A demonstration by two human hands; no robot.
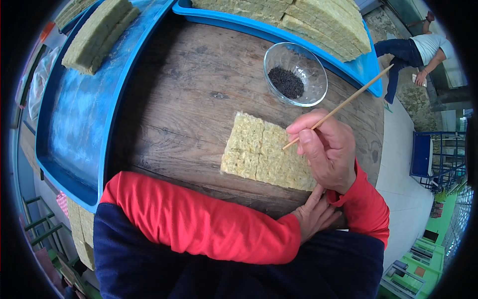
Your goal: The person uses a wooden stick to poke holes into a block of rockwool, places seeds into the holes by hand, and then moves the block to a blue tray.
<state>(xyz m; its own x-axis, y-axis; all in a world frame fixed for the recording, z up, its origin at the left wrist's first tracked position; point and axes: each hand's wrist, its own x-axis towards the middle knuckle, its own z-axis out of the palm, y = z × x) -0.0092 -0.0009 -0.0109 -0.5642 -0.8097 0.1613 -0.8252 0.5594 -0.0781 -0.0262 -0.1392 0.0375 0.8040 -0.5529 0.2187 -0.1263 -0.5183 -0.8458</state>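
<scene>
My right hand (329,149) pinches a thin wooden stick (351,101), its lower tip over a yellowish fibrous rockwool slab (256,147). Grooves divide the slab into small blocks, and it lies flat on a worn wooden table (199,99). My left hand (318,215) reaches across below the right one, fingers stretched out at the slab's near right corner. Part of that corner is hidden behind my right hand. Just beyond the slab stands a clear glass bowl (318,82) holding small dark seeds (286,82).
A blue tray (112,112) on the left carries a rockwool block (97,37). Another blue tray (224,19) at the back is stacked with more rockwool (323,25). Beyond the table's right side is a person (416,52). More slabs (79,229) are at lower left.
</scene>
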